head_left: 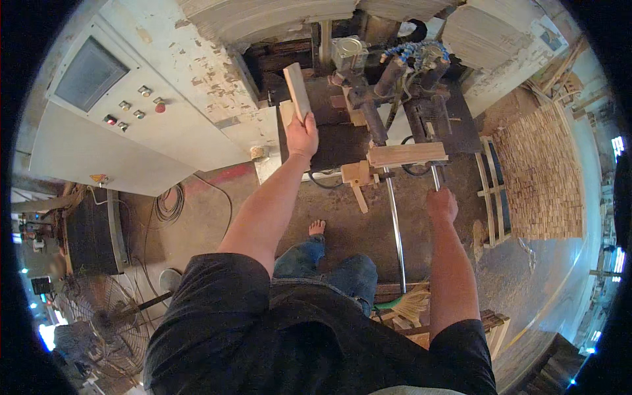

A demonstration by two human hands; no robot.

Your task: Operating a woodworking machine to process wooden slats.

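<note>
My left hand (302,136) is closed around the lower end of a pale wooden block (297,89), which points up and away over the machine's dark bed. On the right, my right hand (442,204) is curled where a shiny metal rod (435,176) runs into it; its fingers are partly hidden. Just beyond that hand, another wooden block (407,155) lies crosswise over the rods. A second, longer metal rod (395,230) slopes down toward my body. Dark clamp-like parts (374,122) of the machine stand between my hands, behind the crosswise block.
A control cabinet (79,141) with a screen and buttons stands at the left. A large stack of small wood pieces (536,174) is at the right. Coiled cable (170,203) lies on the floor, and a fan (108,316) stands at the lower left. A broom (411,303) is near my legs.
</note>
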